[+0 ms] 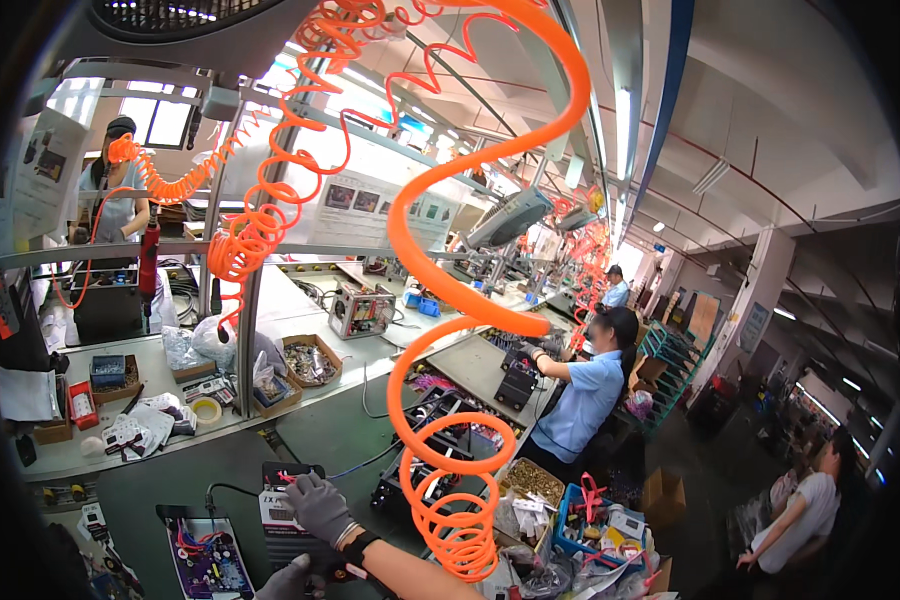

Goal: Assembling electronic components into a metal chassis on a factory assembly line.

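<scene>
The right hand (322,512), in a grey glove with a black band (358,545) at the wrist, lies over the right side of a dark panel (278,508) bearing a pale printed strip, its fingers bent; whether they pinch the panel or only rest on it I cannot tell. The left hand (288,580), gloved alike, sits low beside the panel's bottom end and is partly cut off by the picture's edge; its grip cannot be made out.

The panel stands near the lower edge of the view, on the green worktop (130,500); just left of it is an open case (210,562) with a crowded circuit board, the two near enough to leave only a narrow strip of green between them. A black cable (232,487) arches across that strip — from the case toward the panel.

Beyond the panel, green surface runs up to the pale shelf (165,378), whose front edge is lined with small goods; to the right, a black chassis (395,490) and a thick orange coiled hose (455,515) bound the space; past the hose, a blue bin (570,530) of mixed parts crowds the right forearm's side.
</scene>
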`<state>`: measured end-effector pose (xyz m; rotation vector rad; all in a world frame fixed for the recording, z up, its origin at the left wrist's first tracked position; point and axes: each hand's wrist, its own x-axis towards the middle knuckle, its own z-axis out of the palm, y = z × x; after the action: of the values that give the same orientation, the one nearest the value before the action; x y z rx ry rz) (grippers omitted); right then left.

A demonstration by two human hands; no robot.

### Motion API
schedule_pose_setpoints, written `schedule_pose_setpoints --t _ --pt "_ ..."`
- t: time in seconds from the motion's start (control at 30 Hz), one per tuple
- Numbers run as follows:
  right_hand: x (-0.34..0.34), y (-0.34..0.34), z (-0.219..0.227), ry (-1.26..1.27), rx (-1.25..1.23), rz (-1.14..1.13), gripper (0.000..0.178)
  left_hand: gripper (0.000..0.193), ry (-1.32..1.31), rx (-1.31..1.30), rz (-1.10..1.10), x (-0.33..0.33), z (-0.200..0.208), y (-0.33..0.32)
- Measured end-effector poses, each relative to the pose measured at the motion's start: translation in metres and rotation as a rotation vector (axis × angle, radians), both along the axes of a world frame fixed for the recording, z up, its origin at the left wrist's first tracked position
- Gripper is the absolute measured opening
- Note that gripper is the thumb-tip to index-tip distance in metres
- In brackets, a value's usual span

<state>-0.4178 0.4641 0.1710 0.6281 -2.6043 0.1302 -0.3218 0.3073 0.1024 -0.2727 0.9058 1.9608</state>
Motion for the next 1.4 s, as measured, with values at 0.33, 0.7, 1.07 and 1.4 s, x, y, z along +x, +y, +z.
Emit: schedule_pose_setpoints --t 0.33,0.7,1.07,1.4 --pt "0.152 -0.003 -0.077 -0.096 0.022 0.23 0.021 0.029 0.154 -0.128 -0.203 0.097 0.065 -0.071" --pt "0.183 0.009 -0.067 -0.014 0.028 0.33 0.035 0.024 0.107 -0.191 -0.23 0.125 0.034 -0.07" --pt "0.218 -0.02 -0.052 0.145 -0.178 0.169 0.046 0.026 -0.05 -0.235 -0.1 0.137 0.031 -0.062" --pt "0.258 -0.073 -0.077 -0.462 -0.392 0.506 0.02 0.028 -0.123 -0.094 -0.001 0.149 0.008 -0.08"
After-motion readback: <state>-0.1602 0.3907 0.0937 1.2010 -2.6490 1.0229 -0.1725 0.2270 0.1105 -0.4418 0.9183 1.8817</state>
